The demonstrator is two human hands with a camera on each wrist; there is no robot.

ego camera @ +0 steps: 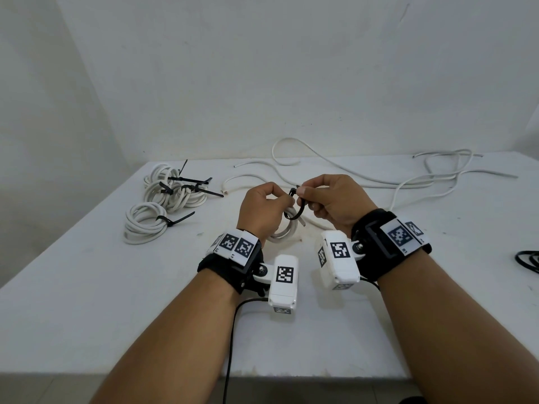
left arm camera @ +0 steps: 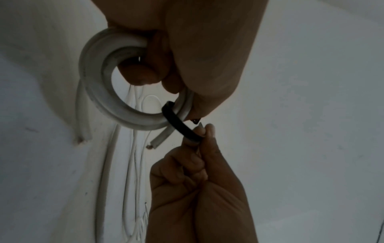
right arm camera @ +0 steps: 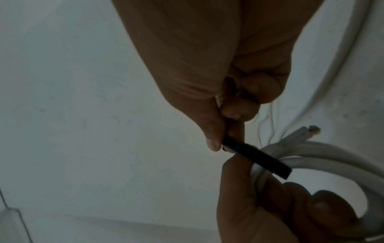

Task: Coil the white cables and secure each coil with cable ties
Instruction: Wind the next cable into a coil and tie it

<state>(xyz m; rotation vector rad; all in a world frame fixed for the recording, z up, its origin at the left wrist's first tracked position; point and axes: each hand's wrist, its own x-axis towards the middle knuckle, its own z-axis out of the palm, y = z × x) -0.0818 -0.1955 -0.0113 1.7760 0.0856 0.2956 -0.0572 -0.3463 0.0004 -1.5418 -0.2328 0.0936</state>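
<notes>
White round-sheathed cable, coiled lot in hand (ego camera: 287, 228): small coil of a few turns, held just above the white tabletop (ego camera: 87, 287), nearest item to the person. Left hand (ego camera: 262, 208), grip curled round the top of the coil. Right hand (ego camera: 329, 199), grip pinched on the tail of a black plastic cable tie (ego camera: 297, 209), just right of the coil. The tie is looped round the coil's bundled turns; the left wrist view shows its tip close to its head but not clearly through it. Status: tying in progress, tie judged not yet cinched.

Finished lot, left of the held coil and farther back: one tied white coil (ego camera: 144, 225) with a black tie tail sticking out; behind it a cluster of tied white coils (ego camera: 172, 188), several black tie tails showing. How many coils lie in the cluster cannot be told for certain. Status: done.

Outstanding lot, beyond and right of the held coil: loose white cable (ego camera: 320, 167) snaking across the tabletop's far half; a further loose tangle of white cable (ego camera: 443, 167) near the far right corner. Status: uncoiled, untied.

Judgement: somewhat past halfway; current tie to close, at least two loose lengths left.
</notes>
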